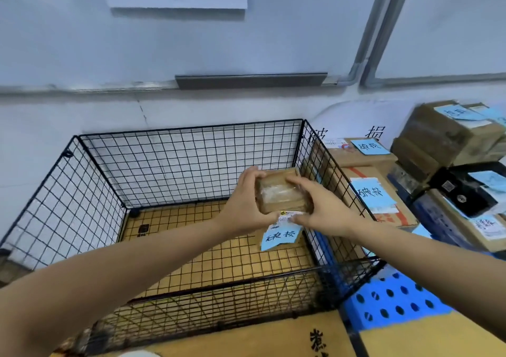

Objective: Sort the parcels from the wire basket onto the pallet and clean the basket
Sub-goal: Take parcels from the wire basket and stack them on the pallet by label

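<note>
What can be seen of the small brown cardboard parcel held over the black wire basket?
The small brown cardboard parcel is a box wrapped in glossy clear tape. The left hand grips its left side, the right hand its right. A white label and blue handwritten slip hang from its lower edge. It is above the black wire basket.

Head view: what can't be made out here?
All head view.
Small parcel: sides covered by left hand and right hand; white label print too small.
Dark item on wire basket floor: too small to identify.
Blue pallet: mostly covered by stacked boxes; extent unclear.
</note>
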